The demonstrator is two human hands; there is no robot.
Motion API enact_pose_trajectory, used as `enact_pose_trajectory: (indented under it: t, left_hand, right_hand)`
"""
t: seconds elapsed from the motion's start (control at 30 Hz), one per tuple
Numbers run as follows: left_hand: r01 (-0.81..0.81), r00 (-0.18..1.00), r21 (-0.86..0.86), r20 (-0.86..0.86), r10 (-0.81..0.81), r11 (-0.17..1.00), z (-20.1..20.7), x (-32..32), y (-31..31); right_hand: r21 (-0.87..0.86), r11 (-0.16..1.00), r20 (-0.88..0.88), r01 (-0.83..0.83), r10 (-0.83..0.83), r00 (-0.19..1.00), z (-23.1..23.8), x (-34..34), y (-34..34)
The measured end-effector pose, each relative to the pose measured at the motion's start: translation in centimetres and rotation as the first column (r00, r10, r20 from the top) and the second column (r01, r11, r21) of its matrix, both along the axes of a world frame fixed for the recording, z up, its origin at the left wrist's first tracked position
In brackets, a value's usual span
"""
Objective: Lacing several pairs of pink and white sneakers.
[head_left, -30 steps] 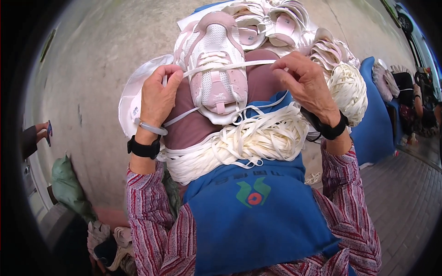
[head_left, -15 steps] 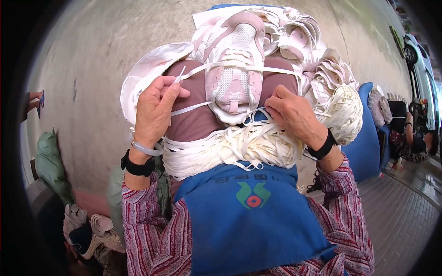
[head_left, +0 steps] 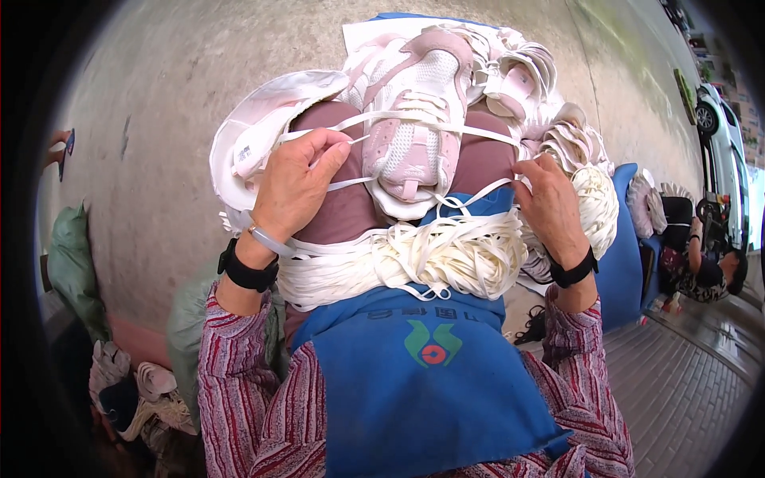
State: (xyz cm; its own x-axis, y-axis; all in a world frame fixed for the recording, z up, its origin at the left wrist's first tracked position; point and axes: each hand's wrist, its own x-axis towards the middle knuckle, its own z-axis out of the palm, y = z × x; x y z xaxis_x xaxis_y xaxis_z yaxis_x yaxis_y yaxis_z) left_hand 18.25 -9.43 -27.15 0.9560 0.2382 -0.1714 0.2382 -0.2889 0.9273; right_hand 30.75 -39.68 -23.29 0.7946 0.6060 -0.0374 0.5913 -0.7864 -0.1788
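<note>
A pink and white mesh shoe upper [head_left: 418,76] lies across my knees, its tongue end toward me. White shoelace [head_left: 486,134] passes over its front and out to both sides. On the left, the thumb and fingers of my left hand [head_left: 299,179] pinch a lace, whose thin tip points at the upper. To the right, my right hand [head_left: 554,211] has its thumb and forefinger closed on a lace that runs back to the upper's near end. Below both hands, a thick bundle of cream laces [head_left: 398,263] rests across my lap over the blue apron [head_left: 430,398].
Stacked shoe uppers [head_left: 522,76] sit beyond and right of my knees, with another lace bundle [head_left: 598,203] beside them. A curved white upper [head_left: 239,131] lies left. Green sacks [head_left: 76,263] stand on the floor. A person [head_left: 705,263] sits at far right, near a parked car [head_left: 721,135].
My right hand has moved right, drawing the lace out from the upper's near end. My left hand has shifted right, toward the upper, with its lace tip now pointing across to it.
</note>
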Motion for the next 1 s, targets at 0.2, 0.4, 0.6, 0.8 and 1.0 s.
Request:
enact_pose_trajectory:
  t: [0.2, 0.4, 0.6, 0.8, 1.0]
  left_hand:
    - [0.046, 0.996, 0.158, -0.088, -0.032, 0.986, 1.1, 2.4, -0.9]
    - [-0.038, 0.982, 0.314, 0.185, -0.021, 0.949, -0.2, 3.9, -1.1]
    - [-0.010, 0.998, 0.072, -0.064, 0.015, 0.997, 0.7, 4.9, -1.6]
    - [-0.062, 0.988, -0.056, -0.148, 0.053, 0.996, 0.9, 4.6, -1.9]
    - [0.000, 0.997, 0.127, -0.073, 0.009, 0.992, 0.8, 4.9, -2.2]
  right_hand:
    - [0.310, 0.941, -0.231, -0.135, 0.212, 0.949, 0.5, -2.0, 3.3]
    - [0.093, 0.957, -0.208, -0.275, 0.289, 0.935, -1.0, -2.5, 3.4]
    - [0.178, 0.938, -0.198, -0.296, 0.329, 0.923, -2.6, -1.9, 2.3]
    - [0.442, 0.896, -0.156, -0.046, 0.127, 0.979, -2.1, -0.3, 1.2]
    - [0.336, 0.940, -0.041, -0.055, 0.073, 0.997, -1.8, 0.0, 0.1]
